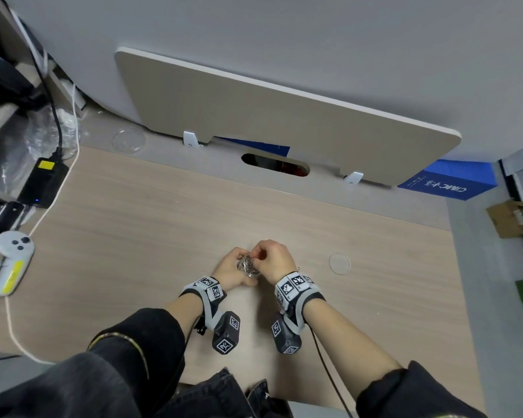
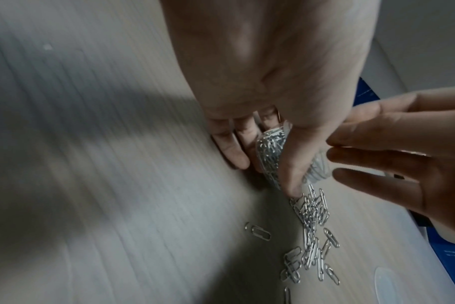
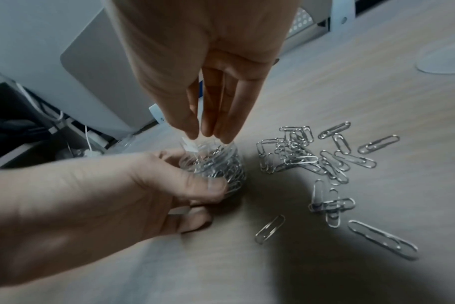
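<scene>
A small clear jar (image 1: 248, 266) packed with silver paper clips stands on the wooden desk (image 1: 133, 236). My left hand (image 1: 237, 263) grips the jar (image 3: 221, 162) round its side, thumb in front and fingers behind. My right hand (image 3: 208, 133) hovers over the jar's mouth with straight fingers whose tips touch the top clips. In the left wrist view the jar (image 2: 269, 148) sits under my left thumb, with the right hand (image 2: 333, 156) beside it. Several loose paper clips (image 3: 299, 158) lie scattered on the desk right of the jar. The head view hides them under my right hand (image 1: 263, 254).
A clear round lid (image 1: 339, 263) lies flat on the desk to the right. Far left are a black power adapter (image 1: 44, 182), a white controller (image 1: 14, 245) and a white cable (image 1: 9, 312). A beige divider panel (image 1: 284, 116) and a blue box (image 1: 447, 179) stand behind.
</scene>
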`<state>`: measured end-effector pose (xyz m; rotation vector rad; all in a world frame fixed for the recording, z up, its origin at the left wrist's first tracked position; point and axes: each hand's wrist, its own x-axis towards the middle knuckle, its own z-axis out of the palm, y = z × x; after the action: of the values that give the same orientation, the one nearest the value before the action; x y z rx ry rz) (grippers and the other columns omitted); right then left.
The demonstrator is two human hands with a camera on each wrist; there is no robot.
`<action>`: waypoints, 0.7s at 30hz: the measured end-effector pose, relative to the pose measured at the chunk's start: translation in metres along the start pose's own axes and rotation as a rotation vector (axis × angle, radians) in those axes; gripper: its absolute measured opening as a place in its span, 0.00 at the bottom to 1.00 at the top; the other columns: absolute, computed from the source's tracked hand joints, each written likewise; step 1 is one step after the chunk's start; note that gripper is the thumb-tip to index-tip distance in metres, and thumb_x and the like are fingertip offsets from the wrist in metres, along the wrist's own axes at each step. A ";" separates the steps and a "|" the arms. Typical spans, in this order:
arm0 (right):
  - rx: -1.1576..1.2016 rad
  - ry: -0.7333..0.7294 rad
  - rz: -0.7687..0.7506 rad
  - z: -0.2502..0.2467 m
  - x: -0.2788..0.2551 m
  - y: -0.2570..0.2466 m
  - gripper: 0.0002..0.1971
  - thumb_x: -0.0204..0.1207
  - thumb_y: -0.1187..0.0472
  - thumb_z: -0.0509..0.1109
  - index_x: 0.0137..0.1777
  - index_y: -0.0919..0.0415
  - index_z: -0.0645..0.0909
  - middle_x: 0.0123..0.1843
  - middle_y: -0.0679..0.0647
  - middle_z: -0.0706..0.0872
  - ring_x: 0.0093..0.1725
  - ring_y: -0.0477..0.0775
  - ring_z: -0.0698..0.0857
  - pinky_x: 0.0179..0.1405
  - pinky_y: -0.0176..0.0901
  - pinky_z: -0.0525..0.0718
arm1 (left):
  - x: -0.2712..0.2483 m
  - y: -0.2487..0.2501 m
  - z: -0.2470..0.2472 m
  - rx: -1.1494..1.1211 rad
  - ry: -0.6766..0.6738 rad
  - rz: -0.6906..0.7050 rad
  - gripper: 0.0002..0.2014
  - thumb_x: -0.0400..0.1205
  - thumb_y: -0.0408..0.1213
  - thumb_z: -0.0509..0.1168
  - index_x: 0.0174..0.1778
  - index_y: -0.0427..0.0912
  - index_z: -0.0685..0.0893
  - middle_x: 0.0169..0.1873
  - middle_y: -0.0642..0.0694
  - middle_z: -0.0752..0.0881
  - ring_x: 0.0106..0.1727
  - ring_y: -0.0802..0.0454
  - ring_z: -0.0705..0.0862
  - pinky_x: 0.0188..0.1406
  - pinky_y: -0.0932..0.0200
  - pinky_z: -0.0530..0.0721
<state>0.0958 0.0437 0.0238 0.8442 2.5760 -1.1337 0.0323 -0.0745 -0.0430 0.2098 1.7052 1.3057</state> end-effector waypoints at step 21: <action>-0.219 0.089 0.409 0.006 -0.006 0.061 0.37 0.63 0.38 0.78 0.60 0.63 0.70 0.61 0.60 0.75 0.59 0.67 0.82 0.54 0.53 0.81 | 0.004 -0.001 -0.001 0.114 0.022 0.020 0.32 0.57 0.18 0.79 0.51 0.46 0.76 0.47 0.49 0.81 0.47 0.54 0.81 0.46 0.65 0.79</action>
<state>0.1356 0.0697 -0.0150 1.3089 2.3777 -0.6980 0.0303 -0.0729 -0.0465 0.2803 1.8020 1.2300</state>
